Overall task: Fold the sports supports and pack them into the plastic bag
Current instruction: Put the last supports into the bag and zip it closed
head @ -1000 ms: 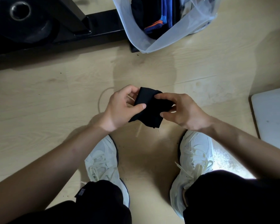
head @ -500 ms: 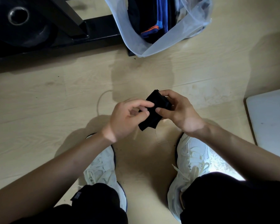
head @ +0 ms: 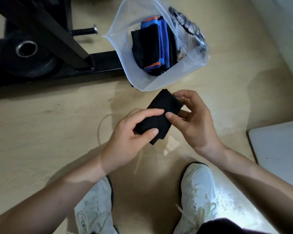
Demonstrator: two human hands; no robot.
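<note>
A folded black sports support point(head: 159, 114) is held above the wooden floor between both hands. My left hand point(head: 128, 137) grips its lower end, thumb on top and fingers curled over it. My right hand point(head: 194, 120) pinches its upper right side with thumb and fingers. Just beyond it stands the open clear plastic bag point(head: 125, 53), its mouth facing me. Inside the bag lie folded supports point(head: 152, 46) in black and blue with orange trim.
A black metal gym frame point(head: 46, 29) with a weight plate point(head: 24, 54) fills the upper left. A white board point(head: 281, 152) lies on the floor at right. My two white trainers point(head: 200, 191) stand below the hands. A thin loose thread point(head: 100, 125) curls on the floor.
The support has been folded narrower and turned diagonal, and both hands have carried it up toward the bag. The view has tilted so the whole bag mouth shows.
</note>
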